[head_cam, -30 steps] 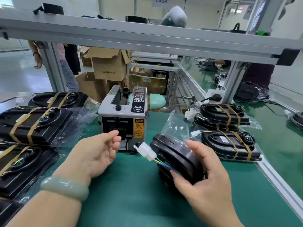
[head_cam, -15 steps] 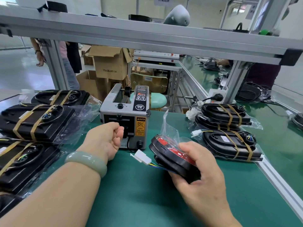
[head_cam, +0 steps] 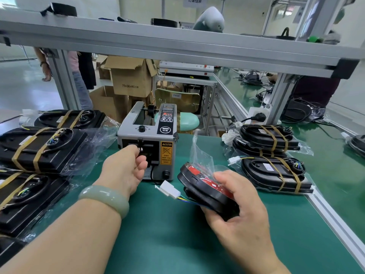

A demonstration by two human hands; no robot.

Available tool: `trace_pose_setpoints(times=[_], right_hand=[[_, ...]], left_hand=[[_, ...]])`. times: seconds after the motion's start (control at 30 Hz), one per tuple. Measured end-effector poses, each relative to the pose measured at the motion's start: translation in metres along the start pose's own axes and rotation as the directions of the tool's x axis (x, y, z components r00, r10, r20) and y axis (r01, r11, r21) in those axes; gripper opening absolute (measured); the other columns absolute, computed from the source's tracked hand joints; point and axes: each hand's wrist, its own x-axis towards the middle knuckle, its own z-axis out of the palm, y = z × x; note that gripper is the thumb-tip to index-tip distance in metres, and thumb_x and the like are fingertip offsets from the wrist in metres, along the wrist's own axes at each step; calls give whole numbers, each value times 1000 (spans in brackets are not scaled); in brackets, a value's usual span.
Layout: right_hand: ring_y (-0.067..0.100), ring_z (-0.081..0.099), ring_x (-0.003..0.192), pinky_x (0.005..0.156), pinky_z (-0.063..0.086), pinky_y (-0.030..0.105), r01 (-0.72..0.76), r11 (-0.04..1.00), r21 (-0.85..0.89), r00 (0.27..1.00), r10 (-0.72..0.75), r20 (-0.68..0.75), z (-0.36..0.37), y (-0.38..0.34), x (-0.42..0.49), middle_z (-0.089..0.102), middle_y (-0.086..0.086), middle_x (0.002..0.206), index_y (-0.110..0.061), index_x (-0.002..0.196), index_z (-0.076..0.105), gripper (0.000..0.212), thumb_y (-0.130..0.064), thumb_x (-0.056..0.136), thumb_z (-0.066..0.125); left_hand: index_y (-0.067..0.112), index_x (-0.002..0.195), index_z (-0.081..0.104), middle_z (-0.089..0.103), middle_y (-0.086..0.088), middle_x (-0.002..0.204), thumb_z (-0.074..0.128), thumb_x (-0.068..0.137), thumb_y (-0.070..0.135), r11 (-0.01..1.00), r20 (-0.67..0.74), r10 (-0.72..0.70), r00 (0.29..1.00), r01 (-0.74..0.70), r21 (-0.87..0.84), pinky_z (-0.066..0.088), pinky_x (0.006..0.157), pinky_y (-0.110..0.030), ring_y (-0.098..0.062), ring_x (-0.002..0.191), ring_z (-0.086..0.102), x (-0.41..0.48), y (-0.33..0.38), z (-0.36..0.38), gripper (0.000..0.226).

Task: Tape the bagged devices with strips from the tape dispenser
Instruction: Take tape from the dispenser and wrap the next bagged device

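Bagged device (head_cam: 205,187), a black oval housing with a red face showing through its clear bag (head_cam: 201,155), sits tilted in the right hand (head_cam: 245,212), low over the green desk (head_cam: 158,238) and just right of the tape dispenser (head_cam: 147,133). The right fingers are curled round its near end with the thumb on top, gripping it. The loose mouth of the bag stands up behind them. A white connector (head_cam: 169,189) on coloured wires sticks out of the device toward the dispenser.

The left hand (head_cam: 124,169), with a pale green bangle (head_cam: 104,198) on its wrist, is at the dispenser's front outlet. Its fingers are curled in with the tips against the slot. They may be pinching a strip, but any tape is hidden behind the hand, so I cannot tell whether they hold anything.

The dispenser is a grey box standing upright at the back middle of the desk, with a black control panel on top and a yellow caution label on its front.

To the right lie taped devices (head_cam: 274,175) in bags, each bound with two tan bands, and a stack (head_cam: 266,137) of the same sits just behind them. More banded devices (head_cam: 39,149) lie along the left side. Cardboard boxes (head_cam: 131,78) stand beyond the desk.
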Motion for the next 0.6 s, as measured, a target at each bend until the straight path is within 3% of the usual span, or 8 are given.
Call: trace_pose_setpoints(times=[0.13,0.23,0.33,0.43,0.5,0.6], right_hand=[[10,56,115,98,42,24,-24,1000,19,1000,24,-3,0,0,0,50,-27,126,-37,121,50,72,-10,61,80],[11,56,115,98,41,24,-38,999,33,999,38,0,0,0,-1,52,-26,125,-37,119,51,70,-10,61,80],[14,58,113,97,43,26,-59,996,68,998,59,-5,0,0,-2,54,-22,123,-35,118,54,69,-8,60,80],[16,58,113,96,44,26,-56,995,83,998,56,2,0,-1,-2,56,-19,122,-34,117,55,68,-6,60,79],[17,58,113,96,44,29,-46,995,92,999,45,10,0,-2,-1,56,-19,122,-35,118,54,69,-5,60,78],[18,58,114,96,45,33,-33,994,102,999,32,21,2,-4,-1,54,-22,123,-34,118,53,69,-3,61,76]], left_hand=[[14,75,57,59,4,48,53,85,17,1000,147,-9,989,6,22,40,36,-14,-5,37,52,-31,-1,-17,11],[17,71,57,57,4,50,59,86,29,1000,244,28,969,-29,0,38,37,-15,-6,39,50,-56,-6,-23,19],[18,67,60,60,2,57,64,86,29,982,290,164,943,-184,40,42,43,-17,-6,44,51,-77,-13,-25,22],[17,62,72,67,6,69,75,76,24,916,341,332,879,-387,105,44,65,-24,-6,62,58,-92,-18,-25,16],[25,65,76,73,19,81,78,68,28,885,424,367,828,-450,114,39,80,-21,8,84,63,-100,-20,-25,5],[25,62,76,66,38,91,66,63,35,868,494,371,786,-483,115,28,85,-13,25,106,48,-105,-26,-23,14]])
